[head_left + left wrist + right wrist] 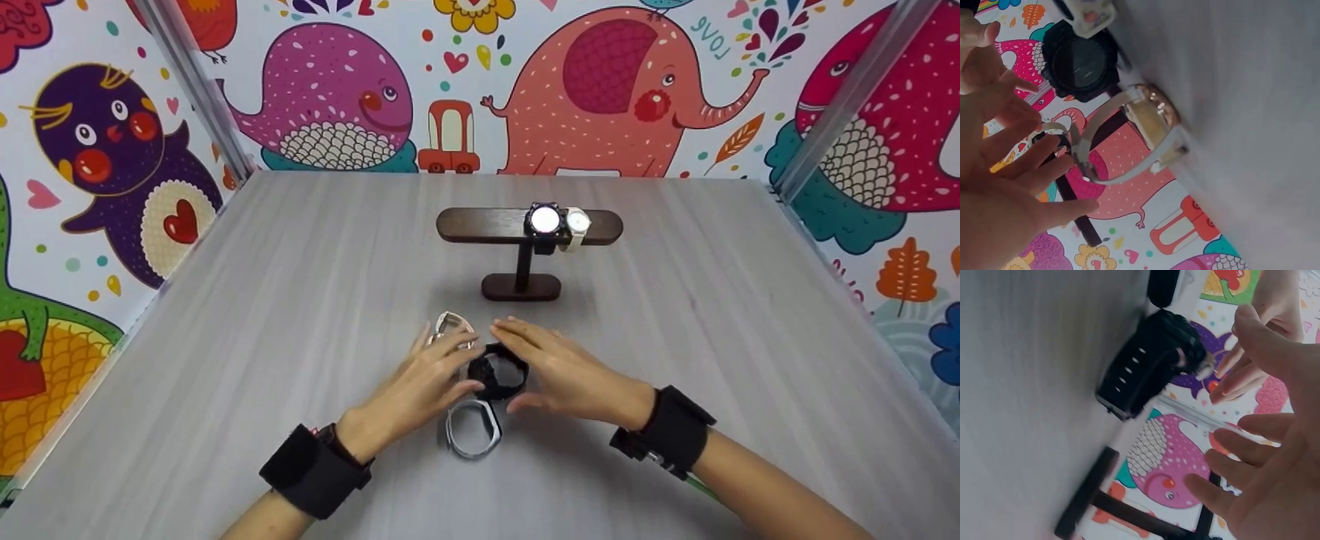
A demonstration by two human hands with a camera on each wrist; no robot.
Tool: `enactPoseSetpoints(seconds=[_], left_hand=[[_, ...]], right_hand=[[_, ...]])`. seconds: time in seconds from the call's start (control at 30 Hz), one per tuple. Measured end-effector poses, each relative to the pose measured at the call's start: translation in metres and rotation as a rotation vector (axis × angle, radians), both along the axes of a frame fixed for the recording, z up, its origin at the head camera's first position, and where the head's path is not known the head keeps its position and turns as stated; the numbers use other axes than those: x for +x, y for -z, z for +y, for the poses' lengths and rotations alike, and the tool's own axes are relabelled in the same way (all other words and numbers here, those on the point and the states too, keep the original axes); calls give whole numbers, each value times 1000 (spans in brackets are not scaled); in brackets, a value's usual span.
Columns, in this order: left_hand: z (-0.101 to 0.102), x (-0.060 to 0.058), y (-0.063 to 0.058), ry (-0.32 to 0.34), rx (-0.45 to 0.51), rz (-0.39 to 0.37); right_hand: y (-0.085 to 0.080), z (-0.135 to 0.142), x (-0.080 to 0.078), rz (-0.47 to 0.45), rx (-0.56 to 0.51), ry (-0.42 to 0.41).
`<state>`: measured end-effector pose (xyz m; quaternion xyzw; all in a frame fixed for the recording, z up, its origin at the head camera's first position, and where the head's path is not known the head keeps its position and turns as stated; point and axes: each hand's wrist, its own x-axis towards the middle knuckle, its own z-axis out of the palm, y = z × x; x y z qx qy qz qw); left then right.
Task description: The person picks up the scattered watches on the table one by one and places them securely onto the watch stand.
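Observation:
Three watches stand on their sides in a row on the table. In the middle is a black watch (486,373) with a chunky case and black strap (1126,374). Nearer the person lies a grey fitness band (493,424), its loop closed. Farthest out, a light-strapped watch with a rose-gold case (1169,108) is partly covered by the left fingers in the head view. My left hand (427,375) hovers along the row's left side, fingers spread and holding nothing. On the other side, my right hand (566,371) is beside the black watch, fingers relaxed, palm facing in.
Beyond the hands stands a dark wooden watch stand (480,225) with a crossbar and an oval base (521,288). On its bar sit a black watch with a bright face (545,220) and a small cream watch (578,223). Cartoon-printed panels (465,60) enclose the grey table (300,262).

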<state>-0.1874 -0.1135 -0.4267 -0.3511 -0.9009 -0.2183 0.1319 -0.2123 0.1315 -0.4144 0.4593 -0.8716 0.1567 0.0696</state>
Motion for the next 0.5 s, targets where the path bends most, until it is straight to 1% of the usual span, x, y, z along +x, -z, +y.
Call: enactPoseSetpoints(seconds=[0.13, 0.2, 0.27, 0.33, 0.5], left_hand=[[1, 0, 6, 7, -60, 14], [2, 0, 8, 12, -74, 23], [2, 0, 10, 12, -79, 31], [3, -1, 11, 14, -74, 34], [3, -2, 11, 13, -66, 26]], right_hand=[[5, -11, -6, -144, 60, 6], [8, -17, -9, -181, 89, 5], [11, -22, -12, -196, 101, -2], [13, -25, -14, -193, 104, -9], [15, -29, -18, -181, 75, -8]])
